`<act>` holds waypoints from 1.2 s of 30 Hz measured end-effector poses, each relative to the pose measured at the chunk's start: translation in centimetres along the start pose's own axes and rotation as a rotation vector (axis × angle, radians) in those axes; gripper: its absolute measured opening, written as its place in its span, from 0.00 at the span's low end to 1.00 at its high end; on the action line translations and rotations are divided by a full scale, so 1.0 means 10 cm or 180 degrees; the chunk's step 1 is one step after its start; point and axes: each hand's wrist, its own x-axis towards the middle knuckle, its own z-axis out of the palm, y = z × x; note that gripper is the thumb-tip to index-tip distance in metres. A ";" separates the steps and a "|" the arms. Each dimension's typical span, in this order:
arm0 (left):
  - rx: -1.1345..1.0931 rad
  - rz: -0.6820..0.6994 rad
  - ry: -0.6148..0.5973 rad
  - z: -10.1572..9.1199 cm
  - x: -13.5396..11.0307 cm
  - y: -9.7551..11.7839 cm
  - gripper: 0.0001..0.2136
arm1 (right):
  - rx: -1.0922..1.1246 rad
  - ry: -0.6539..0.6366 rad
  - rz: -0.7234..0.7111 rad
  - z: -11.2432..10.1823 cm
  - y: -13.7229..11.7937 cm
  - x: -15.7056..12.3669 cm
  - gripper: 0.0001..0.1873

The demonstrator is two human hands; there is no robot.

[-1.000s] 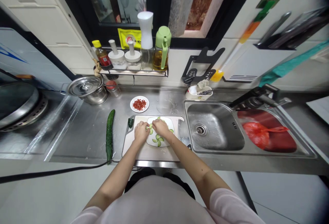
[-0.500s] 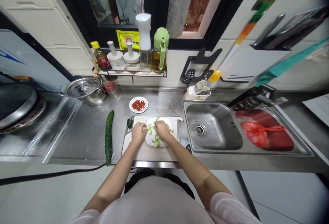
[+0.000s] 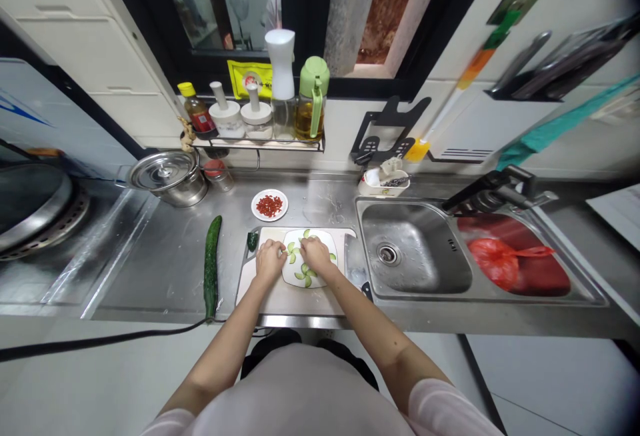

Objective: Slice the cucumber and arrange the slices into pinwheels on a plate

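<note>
A white square plate [image 3: 296, 277] lies on a light cutting board [image 3: 280, 299], with thin green-edged cucumber slices [image 3: 307, 273] set on it in small fan-like clusters. At the plate's left edge is my left hand [image 3: 271, 260], its fingers bent and tips drawn together beside the slices. My right hand [image 3: 317, 257] reaches over the plate's upper middle, fingers curled down in a pinch. Whatever either pinch holds is too small or hidden to make out. A dark green cucumber end [image 3: 253, 241] sits at the board's upper left corner.
A whole cucumber [image 3: 212, 266] lies left of the board. Behind it stands a small plate of chopped red pieces [image 3: 270, 205]. A knife [image 3: 356, 263] lies along the board's right side, beside the sink [image 3: 417, 249]. A lidded pot [image 3: 167, 176] stands back left.
Both hands stay almost in place over the plate, with only slight finger movement. The view has shifted very slightly; the plate and board have not moved.
</note>
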 end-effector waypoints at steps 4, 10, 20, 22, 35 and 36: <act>-0.0419 -0.0071 0.0267 -0.01 -0.01 -0.02 0.07 | 0.0280 0.0333 0.0055 -0.06 0.05 -0.07 0.12; -0.1041 -0.0268 0.0949 -0.07 -0.02 -0.07 0.09 | 0.0835 0.0955 0.0233 -0.15 0.27 -0.32 0.13; -0.1751 -0.0568 0.1559 -0.25 0.32 -0.16 0.11 | 0.1483 0.1332 0.0371 0.00 0.48 -0.73 0.19; -0.1763 -0.0620 0.1679 -0.32 0.49 -0.21 0.12 | 0.1517 0.1399 0.0336 0.03 0.50 -0.76 0.20; -0.0857 -0.1092 0.0819 -0.21 1.43 -0.15 0.10 | 0.1701 0.1422 0.0315 0.13 0.46 -0.92 0.22; -0.0750 -0.1060 0.0770 -0.18 1.48 -0.13 0.10 | 0.1721 0.1416 0.0353 0.14 0.47 -0.94 0.22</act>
